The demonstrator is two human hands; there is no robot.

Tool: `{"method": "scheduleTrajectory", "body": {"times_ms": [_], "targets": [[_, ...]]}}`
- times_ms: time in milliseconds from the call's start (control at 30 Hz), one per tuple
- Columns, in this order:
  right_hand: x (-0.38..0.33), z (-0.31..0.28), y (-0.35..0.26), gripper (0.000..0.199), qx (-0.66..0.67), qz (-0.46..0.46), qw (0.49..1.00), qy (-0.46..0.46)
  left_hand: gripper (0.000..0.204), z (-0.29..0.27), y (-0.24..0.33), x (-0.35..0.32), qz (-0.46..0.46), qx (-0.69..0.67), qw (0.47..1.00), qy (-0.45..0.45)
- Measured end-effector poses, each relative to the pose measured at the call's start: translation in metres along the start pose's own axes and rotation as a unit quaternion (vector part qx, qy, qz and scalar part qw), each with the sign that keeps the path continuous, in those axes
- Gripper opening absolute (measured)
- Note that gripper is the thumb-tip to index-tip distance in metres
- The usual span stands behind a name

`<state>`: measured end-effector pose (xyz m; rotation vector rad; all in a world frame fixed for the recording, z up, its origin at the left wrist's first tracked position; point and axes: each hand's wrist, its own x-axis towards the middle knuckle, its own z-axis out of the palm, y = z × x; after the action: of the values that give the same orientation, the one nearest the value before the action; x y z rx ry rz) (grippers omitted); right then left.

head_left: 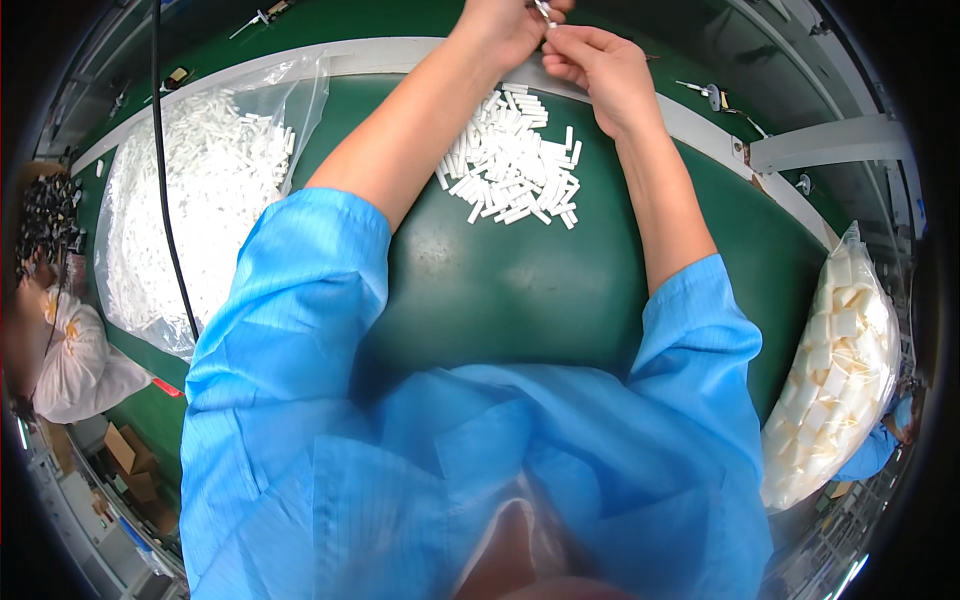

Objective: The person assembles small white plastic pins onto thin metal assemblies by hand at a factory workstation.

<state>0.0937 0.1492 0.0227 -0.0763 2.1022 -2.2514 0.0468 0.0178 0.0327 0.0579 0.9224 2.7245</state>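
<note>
Both hands meet at the far edge of the green table [480, 290], partly cut off by the top of the picture. My left hand [503, 32] is closed, with a small, shiny, pale piece [544, 14] showing at its fingers. Thumb and fingertips of my right hand [608, 75] pinch together at the lower end of that piece; its kind is too small to tell. Just below the hands, between my forearms, lies a loose pile of short white tubes [515, 160], several of them apart at its right side.
A large clear bag [305, 125] full of similar white tubes lies at left, a black cable [163, 160] hanging across it. At right stands a clear bag of cream-coloured blocks [835, 350]. A white rail [690, 125] runs along the far edge. A person in blue [870, 455] is at far right.
</note>
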Motion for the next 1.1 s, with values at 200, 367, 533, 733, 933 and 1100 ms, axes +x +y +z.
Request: {"method": "scheduleTrajectory", "body": {"times_ms": [200, 367, 533, 733, 933, 1100], "targets": [[-0.008, 0.007, -0.006, 0.020, -0.102, -0.127, 0.979, 0.120, 0.021, 0.010, -0.021, -0.010, 0.082, 0.129, 0.987, 0.049], [-0.014, 0.006, -0.009, 0.016, -0.356, -0.305, 0.869, 0.159, 0.021, 0.009, -0.031, -0.004, 0.110, 0.120, 0.985, 0.063], [-0.016, 0.008, -0.011, 0.018, -0.471, -0.360, 0.793, 0.140, 0.019, 0.014, -0.026, -0.008, 0.102, 0.135, 0.983, 0.067], [-0.008, 0.003, -0.007, 0.019, -0.381, -0.208, 0.900, 0.033, 0.021, 0.027, 0.060, 0.013, 0.070, 0.675, 0.734, 0.028], [-0.005, 0.057, 0.007, 0.020, -0.469, -0.309, 0.826, -0.045, 0.030, -0.026, 0.049, 0.073, 0.116, 0.833, 0.539, -0.044], [-0.002, 0.044, 0.009, 0.014, -0.489, -0.327, 0.807, -0.050, 0.029, -0.030, 0.019, 0.063, 0.204, 0.767, 0.599, -0.101]]}}
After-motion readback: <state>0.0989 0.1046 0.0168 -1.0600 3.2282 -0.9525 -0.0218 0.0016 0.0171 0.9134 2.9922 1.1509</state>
